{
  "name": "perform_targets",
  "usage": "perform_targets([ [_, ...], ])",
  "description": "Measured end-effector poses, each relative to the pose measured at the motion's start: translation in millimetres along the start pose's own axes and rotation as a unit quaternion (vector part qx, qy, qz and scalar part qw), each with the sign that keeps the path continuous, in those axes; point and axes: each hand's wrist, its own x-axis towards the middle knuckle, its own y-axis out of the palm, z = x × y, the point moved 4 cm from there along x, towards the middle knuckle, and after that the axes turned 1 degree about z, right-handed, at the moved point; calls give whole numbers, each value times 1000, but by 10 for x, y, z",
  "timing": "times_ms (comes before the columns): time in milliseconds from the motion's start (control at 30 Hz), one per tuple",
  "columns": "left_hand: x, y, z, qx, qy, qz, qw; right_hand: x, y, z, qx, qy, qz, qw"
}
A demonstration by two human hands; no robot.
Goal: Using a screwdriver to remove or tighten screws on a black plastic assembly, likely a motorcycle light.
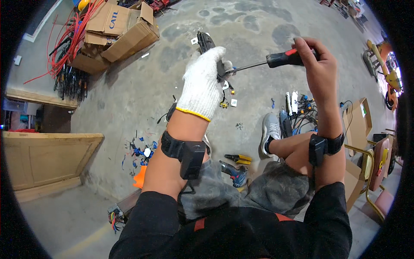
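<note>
My left hand (202,80), in a white knitted glove with a yellow cuff, is closed around a black elongated plastic part (207,42). The glove hides much of that part, so its exact kind does not show. My bare right hand (318,64) grips a screwdriver (282,59) by its black and red handle. The shaft runs left, and its tip meets the black part beside my left fingers. Small yellow and white pieces (233,102) lie on the floor below my left hand.
Yellow-handled pliers (239,159) and a cordless drill (235,173) lie between my legs. Cable connectors (142,151) are scattered at left; black cables (304,114) lie by my right shoe. Cardboard boxes (123,32) and red cables (82,34) stand far left. A chair (379,164) is at right.
</note>
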Motion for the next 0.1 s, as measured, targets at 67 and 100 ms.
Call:
perform_targets([
  [67,60,-28,50,-47,-5,21,999,25,-35,-22,4,90,33,995],
  [100,101,-56,63,-28,3,34,999,19,-30,-15,8,180,67,981],
])
